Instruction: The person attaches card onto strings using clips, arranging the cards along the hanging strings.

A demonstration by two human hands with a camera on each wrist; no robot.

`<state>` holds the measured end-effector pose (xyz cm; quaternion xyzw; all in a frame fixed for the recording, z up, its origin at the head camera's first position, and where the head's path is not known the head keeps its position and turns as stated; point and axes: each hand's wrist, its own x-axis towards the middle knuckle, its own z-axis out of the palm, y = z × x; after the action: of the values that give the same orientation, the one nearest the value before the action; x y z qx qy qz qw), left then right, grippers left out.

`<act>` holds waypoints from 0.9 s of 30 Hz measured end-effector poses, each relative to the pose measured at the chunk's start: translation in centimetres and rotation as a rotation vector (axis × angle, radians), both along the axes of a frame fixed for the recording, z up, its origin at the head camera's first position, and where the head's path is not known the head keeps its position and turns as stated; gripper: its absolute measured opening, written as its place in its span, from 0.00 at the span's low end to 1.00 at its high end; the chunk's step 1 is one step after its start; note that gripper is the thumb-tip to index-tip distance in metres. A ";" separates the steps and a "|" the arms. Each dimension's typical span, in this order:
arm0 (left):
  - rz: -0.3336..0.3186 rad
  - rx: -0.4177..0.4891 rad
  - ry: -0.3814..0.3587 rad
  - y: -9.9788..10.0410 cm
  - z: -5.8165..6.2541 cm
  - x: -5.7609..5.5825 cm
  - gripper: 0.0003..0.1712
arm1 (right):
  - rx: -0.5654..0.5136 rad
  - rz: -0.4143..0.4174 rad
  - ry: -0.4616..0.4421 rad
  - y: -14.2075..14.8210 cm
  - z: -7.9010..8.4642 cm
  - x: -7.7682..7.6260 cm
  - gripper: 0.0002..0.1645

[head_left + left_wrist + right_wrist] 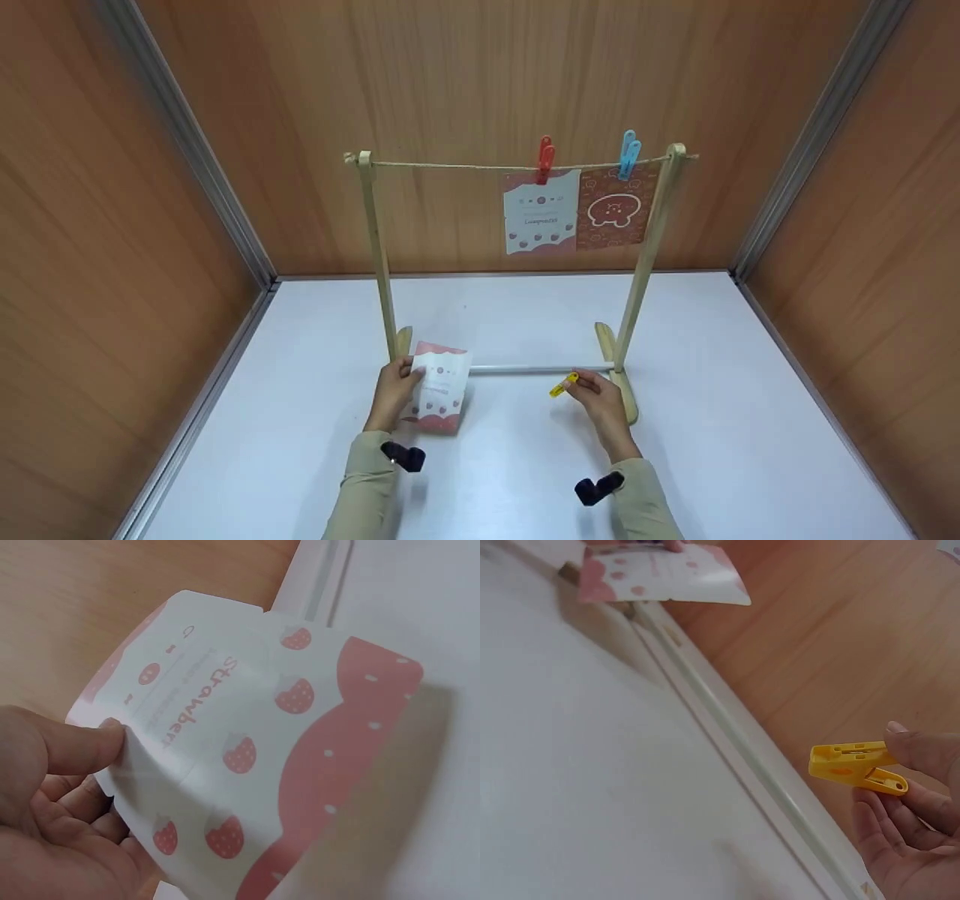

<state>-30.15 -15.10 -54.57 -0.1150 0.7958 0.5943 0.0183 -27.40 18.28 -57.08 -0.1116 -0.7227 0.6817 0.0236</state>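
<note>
My left hand (395, 390) pinches the left edge of a white and pink strawberry-print card (442, 386). In the left wrist view the thumb lies on the printed face of the card (225, 727), which bends slightly, with the fingers behind it. At the right, my right hand (600, 401) pinches a yellow clothespin (564, 384) between thumb and fingers. The right wrist view shows this clothespin (859, 767) held by its handle end, its nose pointing away from the hand and gripping nothing. The card and the clothespin are well apart, both low in front of the rack.
A wooden rack (381, 262) carries a string (450, 165) between its posts. From the string's right half hang a strawberry card (540, 214) under a red clothespin (546, 159) and a brown-red bear card (615, 210) under a blue clothespin (628, 154). Wooden walls surround the white table (517, 480).
</note>
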 end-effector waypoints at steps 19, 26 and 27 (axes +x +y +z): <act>0.099 0.015 0.222 1.2 5.0 -1.6 0.14 | 0.025 0.140 0.059 -2.5 5.8 -1.7 0.26; 0.104 0.047 0.249 1.4 6.7 -2.0 0.16 | 0.013 0.172 0.115 -3.2 8.2 -2.0 0.23; 0.107 0.051 0.257 1.5 6.9 -2.0 0.15 | 0.005 0.178 0.120 -3.3 8.5 -2.0 0.23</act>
<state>-32.17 -13.64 -47.70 -0.0798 0.7690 0.6242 -0.1127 -29.42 15.00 -48.55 -0.0057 -0.7289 0.6846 0.0065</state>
